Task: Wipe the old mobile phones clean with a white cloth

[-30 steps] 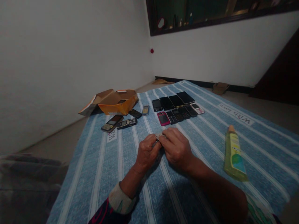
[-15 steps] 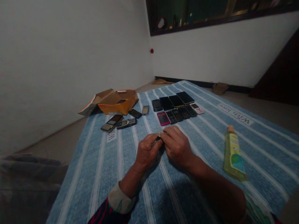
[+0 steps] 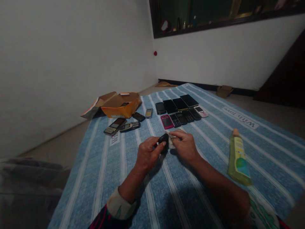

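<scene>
My left hand (image 3: 148, 153) pinches a small black mobile phone (image 3: 163, 142) between thumb and fingers, above the table's middle. Beside it, my right hand (image 3: 186, 147) grips a pale crumpled cloth (image 3: 171, 142), which sits against the phone's right edge. Just beyond my hands, a pink phone (image 3: 167, 121) begins a row of keypad phones (image 3: 181, 118) that ends with a white phone (image 3: 201, 111). Behind that row lie several dark phones with larger screens (image 3: 180, 104). To the left are loose phones, among them a keypad phone (image 3: 130, 126) and a slider-like phone (image 3: 115, 126).
An open orange cardboard box (image 3: 120, 111) with a dark item inside stands at the table's far left. On the right, a bottle of yellow-green liquid (image 3: 239, 159) lies on the blue striped cloth cover (image 3: 202, 197). White walls rise beyond the table.
My hands have drawn slightly apart. The black phone, mostly hidden between my fingers before, now shows in my left hand, and the cloth shows more in my right.
</scene>
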The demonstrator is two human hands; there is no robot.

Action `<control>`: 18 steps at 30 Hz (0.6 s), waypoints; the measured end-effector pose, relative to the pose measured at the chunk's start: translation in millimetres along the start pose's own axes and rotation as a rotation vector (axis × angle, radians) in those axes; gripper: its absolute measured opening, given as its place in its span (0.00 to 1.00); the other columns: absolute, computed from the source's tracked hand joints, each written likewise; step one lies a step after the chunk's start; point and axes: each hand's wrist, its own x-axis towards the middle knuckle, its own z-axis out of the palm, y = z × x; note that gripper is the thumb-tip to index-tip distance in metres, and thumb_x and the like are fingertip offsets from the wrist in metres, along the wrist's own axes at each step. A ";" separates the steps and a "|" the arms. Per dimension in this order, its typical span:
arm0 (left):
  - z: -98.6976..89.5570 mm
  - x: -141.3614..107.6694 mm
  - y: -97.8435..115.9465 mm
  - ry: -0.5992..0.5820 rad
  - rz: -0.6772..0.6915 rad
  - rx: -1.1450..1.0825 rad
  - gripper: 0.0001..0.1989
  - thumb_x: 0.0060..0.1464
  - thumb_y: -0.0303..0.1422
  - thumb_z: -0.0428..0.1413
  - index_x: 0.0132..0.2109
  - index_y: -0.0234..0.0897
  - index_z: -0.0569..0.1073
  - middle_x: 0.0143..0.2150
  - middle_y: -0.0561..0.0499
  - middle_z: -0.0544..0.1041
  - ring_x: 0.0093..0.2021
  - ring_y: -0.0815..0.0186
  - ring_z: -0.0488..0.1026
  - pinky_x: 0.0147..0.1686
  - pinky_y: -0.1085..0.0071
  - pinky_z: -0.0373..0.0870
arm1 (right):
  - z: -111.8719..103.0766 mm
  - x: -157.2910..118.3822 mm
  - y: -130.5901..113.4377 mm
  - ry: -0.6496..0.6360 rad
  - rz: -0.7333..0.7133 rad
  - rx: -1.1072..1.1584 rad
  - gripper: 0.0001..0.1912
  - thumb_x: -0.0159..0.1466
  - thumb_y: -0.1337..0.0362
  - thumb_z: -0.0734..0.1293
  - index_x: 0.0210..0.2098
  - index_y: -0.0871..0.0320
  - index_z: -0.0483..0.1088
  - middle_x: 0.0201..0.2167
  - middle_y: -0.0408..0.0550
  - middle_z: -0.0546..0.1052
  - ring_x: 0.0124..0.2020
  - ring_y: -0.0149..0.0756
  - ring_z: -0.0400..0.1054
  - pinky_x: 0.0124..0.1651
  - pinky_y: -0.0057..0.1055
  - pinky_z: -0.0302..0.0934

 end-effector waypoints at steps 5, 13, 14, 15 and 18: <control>7.0 -1.3 -1.0 0.002 -0.052 -0.136 0.09 0.58 0.35 0.55 0.38 0.37 0.78 0.32 0.50 0.78 0.32 0.66 0.73 0.33 0.70 0.68 | -2.5 -1.1 -5.4 0.051 -0.192 -0.031 0.18 0.55 0.75 0.60 0.36 0.56 0.79 0.32 0.46 0.77 0.35 0.35 0.72 0.38 0.31 0.66; 18.9 -4.9 -3.8 0.021 -0.118 -0.280 0.07 0.56 0.35 0.56 0.39 0.38 0.77 0.35 0.50 0.78 0.36 0.64 0.74 0.38 0.68 0.70 | -4.7 -6.1 -8.2 -0.033 -0.546 -0.431 0.15 0.62 0.75 0.59 0.41 0.59 0.75 0.35 0.52 0.74 0.40 0.41 0.67 0.43 0.38 0.65; 19.3 -5.4 -4.4 0.018 -0.121 -0.284 0.07 0.56 0.35 0.56 0.38 0.38 0.77 0.34 0.51 0.78 0.35 0.64 0.74 0.38 0.68 0.70 | -4.3 -6.7 -8.6 -0.050 -0.562 -0.475 0.15 0.63 0.74 0.58 0.41 0.59 0.75 0.35 0.52 0.74 0.40 0.42 0.66 0.43 0.38 0.64; 19.3 -5.9 -5.0 0.012 -0.123 -0.284 0.07 0.56 0.35 0.56 0.37 0.38 0.77 0.34 0.51 0.77 0.35 0.64 0.73 0.37 0.68 0.69 | -3.8 -7.3 -8.8 -0.067 -0.572 -0.512 0.14 0.64 0.74 0.58 0.40 0.59 0.74 0.35 0.52 0.74 0.40 0.42 0.66 0.43 0.37 0.64; 17.3 -8.3 -7.0 -0.026 -0.121 -0.275 0.07 0.56 0.35 0.55 0.36 0.38 0.77 0.33 0.51 0.77 0.35 0.64 0.73 0.38 0.68 0.69 | -1.6 -9.4 -7.8 -0.110 -0.586 -0.590 0.13 0.65 0.74 0.57 0.38 0.61 0.74 0.34 0.53 0.73 0.39 0.41 0.64 0.42 0.36 0.63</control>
